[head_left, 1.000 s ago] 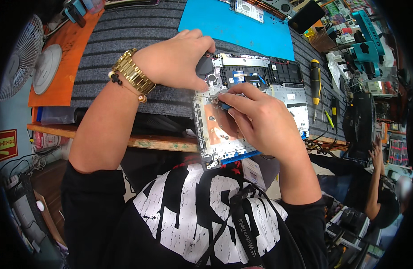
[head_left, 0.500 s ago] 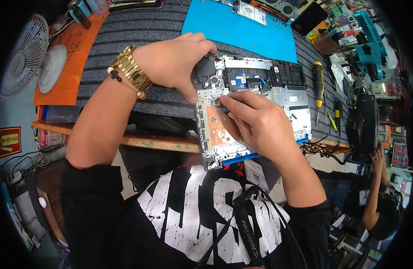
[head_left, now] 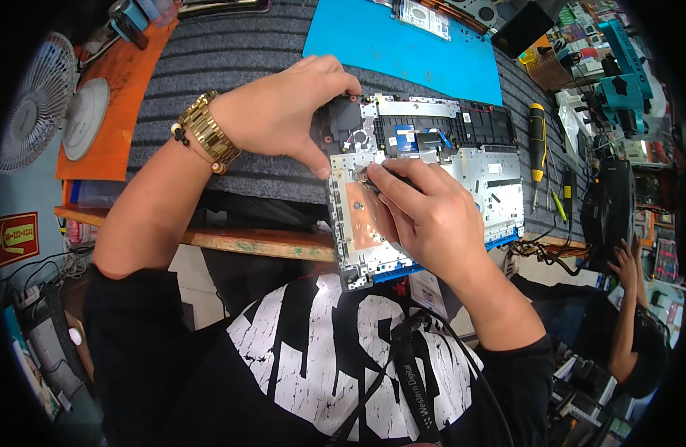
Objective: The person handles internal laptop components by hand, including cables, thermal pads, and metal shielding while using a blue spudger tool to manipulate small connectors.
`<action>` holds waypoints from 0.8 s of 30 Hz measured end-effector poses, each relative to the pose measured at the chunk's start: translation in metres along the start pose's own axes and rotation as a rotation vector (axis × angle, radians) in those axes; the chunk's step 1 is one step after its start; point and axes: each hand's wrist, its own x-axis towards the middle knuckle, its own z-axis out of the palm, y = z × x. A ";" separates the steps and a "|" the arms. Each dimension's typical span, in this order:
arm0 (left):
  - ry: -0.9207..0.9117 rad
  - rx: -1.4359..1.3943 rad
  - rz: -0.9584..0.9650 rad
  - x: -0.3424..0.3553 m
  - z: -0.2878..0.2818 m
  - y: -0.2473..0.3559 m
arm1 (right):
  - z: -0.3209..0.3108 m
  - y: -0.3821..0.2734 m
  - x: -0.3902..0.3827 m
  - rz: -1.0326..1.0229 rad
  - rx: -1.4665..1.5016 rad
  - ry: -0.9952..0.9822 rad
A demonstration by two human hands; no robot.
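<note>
An opened laptop chassis (head_left: 499, 164), silver and black inside, lies across the front edge of the bench and juts out over it toward me. My left hand (head_left: 280, 112) grips its left side, thumb near the middle of that edge and fingers at the far corner. My right hand (head_left: 440, 216) reaches over the inside, its index finger and thumb closed together just above a copper-coloured sheet (head_left: 367, 232). Whatever sits between those fingertips is too hidden to name. Farther in, a small blue circuit board (head_left: 405, 140) shows in the black section.
A blue mat (head_left: 402, 52) covers the far side of the grey ribbed bench cloth (head_left: 224, 48). To the right lie a yellow-black screwdriver (head_left: 537, 141) and other slim tools. A white fan (head_left: 37, 104) stands far left. Another person's hand (head_left: 624, 262) shows at the right.
The view has shifted slightly, carrying the chassis a little right and down. Both hands keep their places on it, and the right fingertips stay at the same spot.
</note>
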 end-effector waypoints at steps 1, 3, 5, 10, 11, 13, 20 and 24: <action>0.001 0.005 0.004 0.000 0.000 0.000 | 0.000 0.000 -0.001 0.007 0.010 0.002; -0.005 0.009 0.004 0.000 0.000 0.000 | 0.001 -0.002 -0.002 0.019 0.014 0.014; -0.004 0.004 0.007 -0.001 0.000 -0.001 | 0.002 -0.004 -0.001 0.024 -0.001 0.027; 0.000 0.014 0.030 -0.002 -0.001 -0.002 | -0.009 -0.006 0.005 0.094 0.062 -0.060; -0.011 0.015 0.018 -0.002 -0.001 -0.002 | -0.014 -0.004 0.007 0.125 0.093 -0.097; -0.002 0.018 0.036 -0.003 -0.001 -0.003 | -0.025 0.003 0.014 0.047 0.001 -0.134; 0.001 -0.009 0.031 -0.003 0.002 -0.002 | -0.042 0.032 0.054 -0.100 -0.049 -0.305; -0.010 -0.021 0.010 -0.003 0.003 -0.003 | -0.044 0.035 0.063 -0.145 -0.074 -0.329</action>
